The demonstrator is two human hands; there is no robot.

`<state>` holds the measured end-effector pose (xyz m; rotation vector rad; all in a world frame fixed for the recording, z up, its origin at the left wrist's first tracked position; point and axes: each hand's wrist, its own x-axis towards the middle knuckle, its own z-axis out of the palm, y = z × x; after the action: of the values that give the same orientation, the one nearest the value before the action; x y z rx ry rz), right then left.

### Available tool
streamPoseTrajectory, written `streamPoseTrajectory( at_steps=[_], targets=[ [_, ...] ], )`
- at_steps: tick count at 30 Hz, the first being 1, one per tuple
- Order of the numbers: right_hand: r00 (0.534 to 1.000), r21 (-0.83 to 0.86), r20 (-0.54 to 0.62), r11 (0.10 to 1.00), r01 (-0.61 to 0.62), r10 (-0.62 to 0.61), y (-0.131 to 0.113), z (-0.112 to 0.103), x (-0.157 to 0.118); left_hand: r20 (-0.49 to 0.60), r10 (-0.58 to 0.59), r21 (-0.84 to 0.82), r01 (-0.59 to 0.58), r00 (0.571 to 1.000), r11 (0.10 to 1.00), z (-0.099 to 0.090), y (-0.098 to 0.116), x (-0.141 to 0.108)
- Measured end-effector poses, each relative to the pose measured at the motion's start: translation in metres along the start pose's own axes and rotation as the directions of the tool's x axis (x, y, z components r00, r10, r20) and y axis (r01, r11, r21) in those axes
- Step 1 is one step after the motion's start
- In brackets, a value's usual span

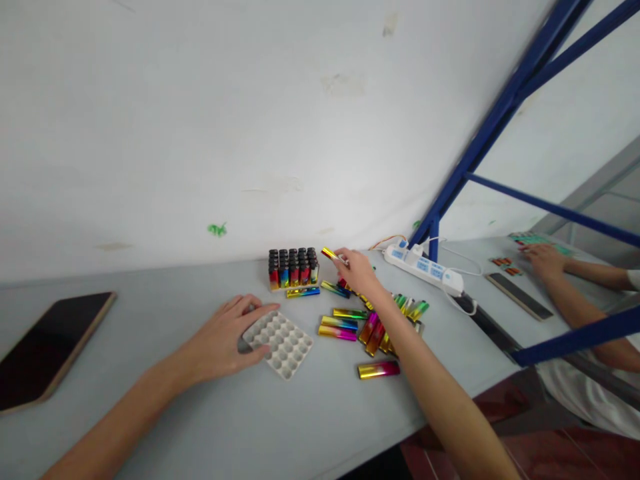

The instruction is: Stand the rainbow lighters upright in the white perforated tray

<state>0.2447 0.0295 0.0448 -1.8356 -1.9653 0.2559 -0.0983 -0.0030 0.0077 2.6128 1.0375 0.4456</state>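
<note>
Your left hand point(227, 340) lay flat and open on the edge of the empty white tray point(281, 343) on the grey surface point(165, 413), holding it down, while your right hand point(356, 270) pinched one shiny lighter point(330, 254) by its end, just beside the full rack of lighters point(293, 268). That lighter looked small, light, hard and a bit slippery, so I think the middle of its body was the safest place to grip it. More loose lighters point(373, 328) lay in a pile under your right arm, and another person's hand point(544, 260) worked well apart past the white power strip point(425, 267).
</note>
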Motion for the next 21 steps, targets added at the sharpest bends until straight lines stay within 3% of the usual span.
streamPoseTrajectory(
  at_steps=[2,4,6,10,14,17,21],
  targets=[
    [0.999,0.268,-0.023,0.963,0.028,-0.022,0.007,-0.005,-0.009,-0.011,-0.004,0.005,0.004,1.000,1.000,-0.001,0.001,-0.001],
    [0.998,0.526,-0.035,0.848,0.060,-0.049,0.011,-0.008,-0.017,-0.036,-0.009,0.015,0.009,0.999,1.000,0.000,0.002,-0.001],
    [0.996,0.643,-0.079,0.761,0.087,-0.047,0.009,-0.008,-0.023,-0.082,-0.026,0.042,0.029,0.996,0.999,0.002,0.002,0.000],
    [0.985,0.722,-0.174,0.680,0.132,-0.006,-0.006,-0.005,-0.030,-0.159,-0.097,0.168,0.124,0.983,0.978,0.011,0.013,0.005],
    [0.988,0.759,-0.156,0.640,0.123,-0.004,-0.020,-0.002,-0.034,-0.203,-0.184,0.267,0.236,0.962,0.935,0.021,0.034,0.007],
    [0.991,0.783,-0.130,0.610,0.122,-0.032,-0.028,0.002,-0.037,-0.168,-0.214,0.212,0.248,0.962,0.945,0.018,0.041,0.005],
    [0.995,0.902,-0.049,0.423,0.082,-0.087,-0.039,0.009,-0.043,-0.081,-0.157,0.055,0.162,0.984,0.985,0.002,0.024,-0.001]
  ],
)
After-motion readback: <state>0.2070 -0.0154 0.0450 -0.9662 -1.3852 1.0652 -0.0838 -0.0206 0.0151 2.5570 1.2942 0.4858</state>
